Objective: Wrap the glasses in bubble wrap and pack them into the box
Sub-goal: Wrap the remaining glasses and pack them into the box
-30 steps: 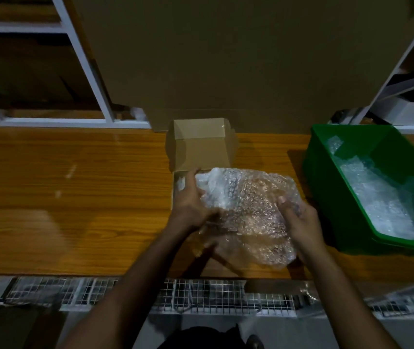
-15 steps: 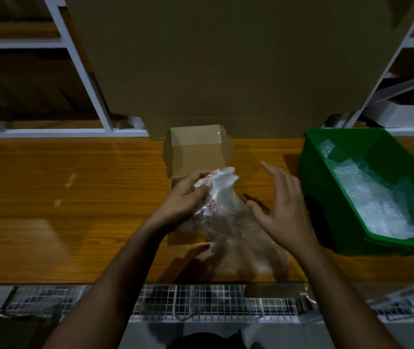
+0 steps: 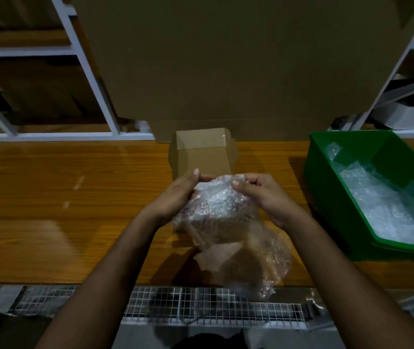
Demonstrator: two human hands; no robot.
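Gripping bubble wrap bundle (image 3: 219, 210) w/ both hands over table (image 3: 75, 210): left hand (image 3: 175, 197) fingers curled on its left side, right hand (image 3: 261, 195) pinching top edge. Glass inside wrap, not clearly seen. Open cardboard box (image 3: 202, 152) just beyond fingers. Green bin (image 3: 326, 157) w/ more wrap off to right. No readable labels anywhere.
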